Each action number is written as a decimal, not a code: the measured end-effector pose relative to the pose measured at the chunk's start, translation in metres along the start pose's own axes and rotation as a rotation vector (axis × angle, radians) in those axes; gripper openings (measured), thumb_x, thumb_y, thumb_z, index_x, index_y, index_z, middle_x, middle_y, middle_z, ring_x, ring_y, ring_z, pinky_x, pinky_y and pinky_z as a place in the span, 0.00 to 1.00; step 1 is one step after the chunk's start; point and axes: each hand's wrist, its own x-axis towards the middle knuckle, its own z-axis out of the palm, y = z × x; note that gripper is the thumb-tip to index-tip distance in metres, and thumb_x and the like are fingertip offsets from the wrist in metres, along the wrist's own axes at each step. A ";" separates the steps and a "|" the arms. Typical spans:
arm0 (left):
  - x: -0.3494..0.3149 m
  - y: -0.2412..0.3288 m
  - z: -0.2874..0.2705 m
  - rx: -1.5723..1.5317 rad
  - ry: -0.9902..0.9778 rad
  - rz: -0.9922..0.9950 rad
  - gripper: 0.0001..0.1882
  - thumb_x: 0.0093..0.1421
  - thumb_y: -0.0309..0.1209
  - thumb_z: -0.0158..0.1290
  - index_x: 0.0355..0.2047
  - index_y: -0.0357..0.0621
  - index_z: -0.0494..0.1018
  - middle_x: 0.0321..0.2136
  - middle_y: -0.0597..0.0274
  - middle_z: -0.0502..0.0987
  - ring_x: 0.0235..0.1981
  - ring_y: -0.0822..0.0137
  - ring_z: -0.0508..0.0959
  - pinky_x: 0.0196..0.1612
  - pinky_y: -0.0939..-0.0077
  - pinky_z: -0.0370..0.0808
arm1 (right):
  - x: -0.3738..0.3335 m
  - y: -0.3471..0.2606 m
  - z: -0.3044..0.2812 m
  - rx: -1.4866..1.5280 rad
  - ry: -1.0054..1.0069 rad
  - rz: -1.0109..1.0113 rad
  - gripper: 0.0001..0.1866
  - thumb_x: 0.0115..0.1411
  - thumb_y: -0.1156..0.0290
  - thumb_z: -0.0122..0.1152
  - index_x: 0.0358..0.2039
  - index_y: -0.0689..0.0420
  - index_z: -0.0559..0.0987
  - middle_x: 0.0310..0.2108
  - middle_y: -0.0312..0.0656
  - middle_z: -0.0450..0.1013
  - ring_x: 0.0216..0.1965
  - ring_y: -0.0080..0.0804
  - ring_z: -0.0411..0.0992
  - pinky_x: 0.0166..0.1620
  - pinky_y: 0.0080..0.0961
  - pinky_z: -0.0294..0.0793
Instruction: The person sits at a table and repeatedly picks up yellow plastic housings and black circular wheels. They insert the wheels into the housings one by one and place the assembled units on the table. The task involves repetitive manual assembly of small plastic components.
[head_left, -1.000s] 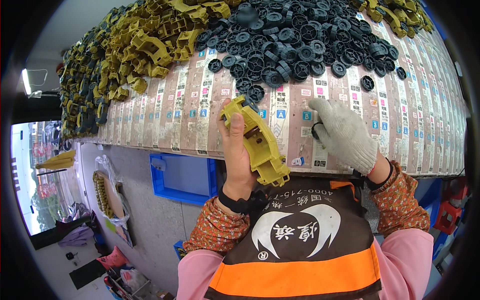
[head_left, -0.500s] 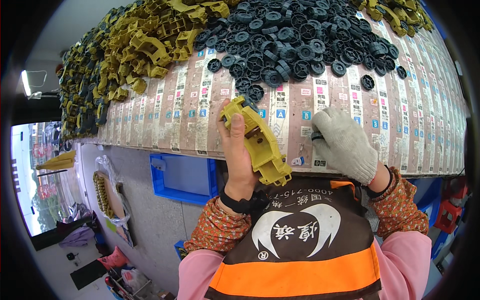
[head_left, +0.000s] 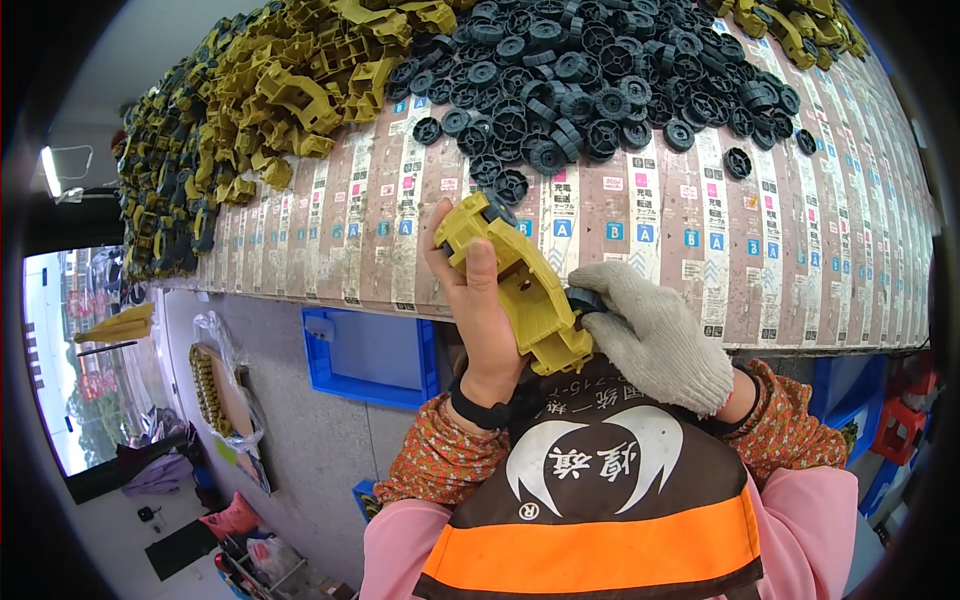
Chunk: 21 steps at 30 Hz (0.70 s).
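My bare left hand [head_left: 477, 310] is closed around a yellow plastic toy car body [head_left: 535, 300], held tilted above the table's near edge. A dark wheel [head_left: 497, 208] sits at the car body's far end. In a pale knitted glove, my right hand [head_left: 650, 335] pinches another dark toy wheel [head_left: 585, 300] against the right side of the body, near its lower end. The glove's fingers partly cover this wheel. Beyond my hands lies a heap of dark toy wheels [head_left: 570, 68], a few of them loose at its near edge.
Yellow car bodies [head_left: 298, 98] are piled at the far left, beside bodies with dark wheels [head_left: 165, 200]. More yellow pieces [head_left: 800, 30] lie at the far right. The table [head_left: 400, 265] has a printed covering. Below its left edge is a blue bin [head_left: 365, 390]; red containers [head_left: 897, 425] stand lower right.
My right hand has moved left and nearer, bringing the wheel from over the table to the side of the car body. My left hand keeps its hold with little movement.
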 end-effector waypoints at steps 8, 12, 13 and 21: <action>-0.007 0.004 0.005 0.036 -0.020 0.193 0.35 0.75 0.46 0.55 0.74 0.48 0.55 0.59 0.59 0.71 0.54 0.66 0.76 0.58 0.67 0.76 | -0.008 0.001 -0.001 -0.118 0.019 -0.062 0.19 0.63 0.78 0.60 0.55 0.59 0.76 0.38 0.57 0.80 0.39 0.63 0.81 0.41 0.49 0.80; -0.010 0.003 0.005 0.072 -0.041 0.266 0.38 0.73 0.45 0.58 0.74 0.48 0.54 0.59 0.60 0.71 0.55 0.66 0.75 0.59 0.68 0.76 | -0.012 -0.001 0.000 -0.194 -0.009 -0.090 0.21 0.61 0.78 0.59 0.56 0.57 0.74 0.32 0.59 0.79 0.32 0.65 0.79 0.36 0.54 0.78; -0.010 0.002 0.006 0.081 -0.038 0.283 0.38 0.73 0.45 0.58 0.75 0.47 0.54 0.59 0.60 0.71 0.55 0.65 0.75 0.59 0.67 0.76 | -0.013 -0.002 0.001 -0.207 -0.015 -0.106 0.22 0.60 0.78 0.58 0.56 0.57 0.74 0.30 0.59 0.79 0.30 0.66 0.79 0.35 0.55 0.78; -0.021 -0.003 0.020 0.226 0.050 0.519 0.50 0.63 0.47 0.67 0.71 0.34 0.49 0.59 0.49 0.64 0.58 0.58 0.72 0.63 0.60 0.69 | -0.008 -0.013 -0.007 -0.232 -0.018 -0.070 0.27 0.55 0.71 0.63 0.56 0.60 0.70 0.30 0.61 0.78 0.33 0.67 0.79 0.36 0.57 0.78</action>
